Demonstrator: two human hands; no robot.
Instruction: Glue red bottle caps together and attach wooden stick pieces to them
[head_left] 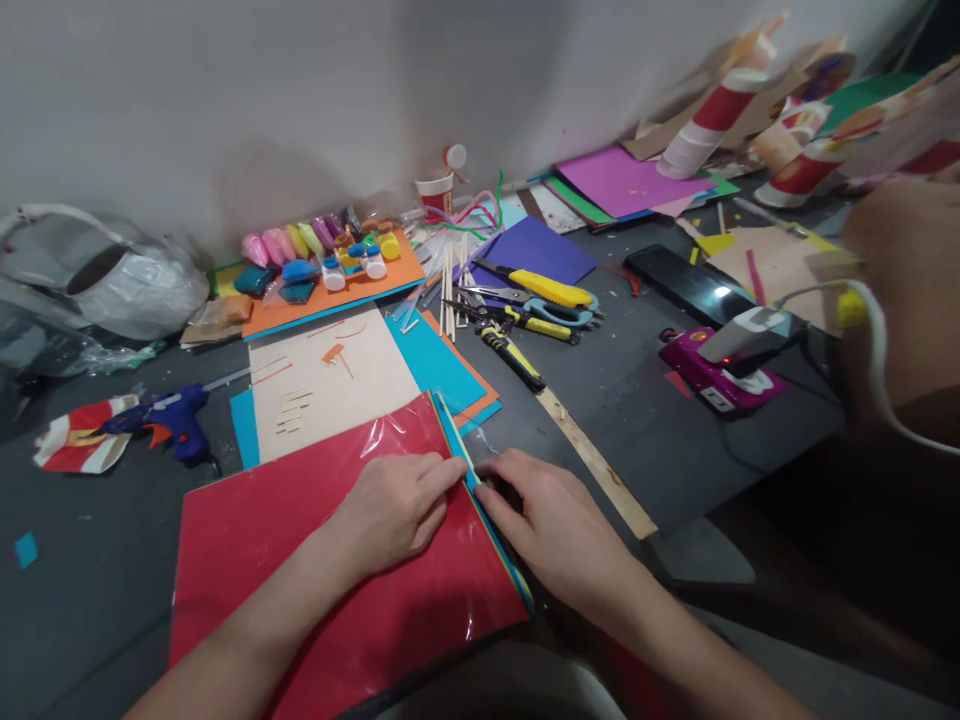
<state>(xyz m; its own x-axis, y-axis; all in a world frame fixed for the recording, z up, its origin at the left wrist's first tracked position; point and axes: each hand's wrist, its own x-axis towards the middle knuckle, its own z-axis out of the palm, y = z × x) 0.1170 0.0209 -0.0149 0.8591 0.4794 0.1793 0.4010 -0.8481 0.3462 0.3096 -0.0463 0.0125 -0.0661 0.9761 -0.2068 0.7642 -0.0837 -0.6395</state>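
A stack of coloured sheets with a red one on top (300, 560) lies at the table's near edge in a shiny clear plastic sleeve. Blue and pale yellow sheet edges (459, 440) stick out along its right side. My left hand (397, 505) rests on the red surface, fingers curled, its fingertips gripping at that right edge. Facing it, my right hand (551, 515) pinches the same edge between thumb and forefinger. Just behind the stack is a beige board (334, 375) with small wooden strips and an orange paper piece on it.
A blue glue gun (176, 420) lies to the left. Behind my hands are scissors (517, 296), a yellow cutter (551, 287) and a wooden strip (596, 465). A phone (686, 283) and purple power strip (720, 370) with a white cable sit right. Another person's arm (907, 290) is at far right.
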